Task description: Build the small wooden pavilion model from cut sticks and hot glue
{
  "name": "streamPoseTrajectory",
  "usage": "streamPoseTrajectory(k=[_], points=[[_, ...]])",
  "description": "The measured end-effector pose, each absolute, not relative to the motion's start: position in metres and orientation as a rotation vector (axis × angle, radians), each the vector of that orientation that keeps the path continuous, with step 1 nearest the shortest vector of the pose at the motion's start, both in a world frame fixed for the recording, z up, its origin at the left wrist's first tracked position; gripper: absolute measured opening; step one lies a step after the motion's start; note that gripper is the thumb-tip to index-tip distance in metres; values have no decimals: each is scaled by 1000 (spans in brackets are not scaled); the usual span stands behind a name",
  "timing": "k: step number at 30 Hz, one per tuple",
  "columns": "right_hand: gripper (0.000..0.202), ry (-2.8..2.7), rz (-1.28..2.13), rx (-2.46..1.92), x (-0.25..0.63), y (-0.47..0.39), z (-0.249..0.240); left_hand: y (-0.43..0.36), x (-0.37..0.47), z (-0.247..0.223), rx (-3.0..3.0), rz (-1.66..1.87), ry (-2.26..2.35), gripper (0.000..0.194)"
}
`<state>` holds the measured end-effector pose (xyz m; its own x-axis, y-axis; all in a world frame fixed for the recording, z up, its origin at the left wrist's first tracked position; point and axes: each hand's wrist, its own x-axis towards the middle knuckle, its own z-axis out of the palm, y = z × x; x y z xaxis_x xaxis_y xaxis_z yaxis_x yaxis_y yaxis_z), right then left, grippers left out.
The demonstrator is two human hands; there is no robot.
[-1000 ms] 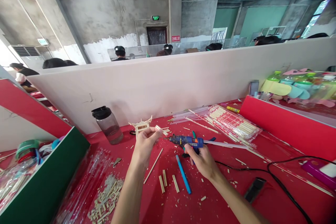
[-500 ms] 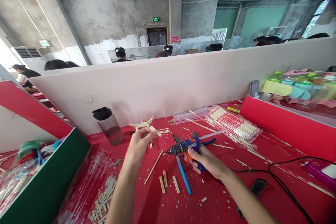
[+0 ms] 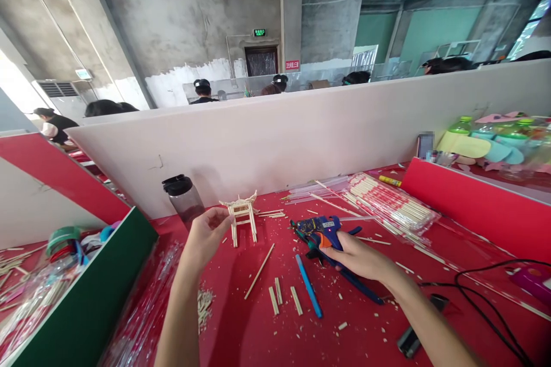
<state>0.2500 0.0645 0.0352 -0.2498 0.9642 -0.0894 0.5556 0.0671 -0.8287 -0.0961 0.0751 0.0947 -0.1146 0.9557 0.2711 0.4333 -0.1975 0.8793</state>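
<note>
My right hand [image 3: 359, 255] is wrapped round a blue hot glue gun [image 3: 329, 229] with an orange trigger; its nozzle points left. Beneath the gun show parts of blue-handled pliers [image 3: 365, 291]. My left hand [image 3: 209, 238] has thumb and forefinger pinched together beside the left leg of a small stick model [image 3: 244, 209], which stands upright. What the pinch holds is hidden, and contact with the model is unclear. A blue pen [image 3: 309, 287], short paired sticks [image 3: 297, 300] and one longer thin stick [image 3: 259, 271] lie between my hands.
A dark-lidded bottle [image 3: 183, 198] stands behind my left hand. Bagged sticks [image 3: 387, 200] lie at the back right, and a black cable [image 3: 469, 292] crosses the right side. A white partition [image 3: 275, 143] bounds the back; a green divider [image 3: 90, 292] stands left.
My left hand has moved left and down from in front of the model, uncovering it. The short sticks it held no longer show. My right hand has lowered the glue gun over the pliers.
</note>
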Motion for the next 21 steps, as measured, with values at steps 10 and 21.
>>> streamPoseTrajectory(k=[10,21], points=[[33,-2208,298,-2029,251,75,30,60,-88,112,2031,945,1522,19],[19,-2211,229,-1820,241,67,65,71,-92,95,2272,795,1675,14]])
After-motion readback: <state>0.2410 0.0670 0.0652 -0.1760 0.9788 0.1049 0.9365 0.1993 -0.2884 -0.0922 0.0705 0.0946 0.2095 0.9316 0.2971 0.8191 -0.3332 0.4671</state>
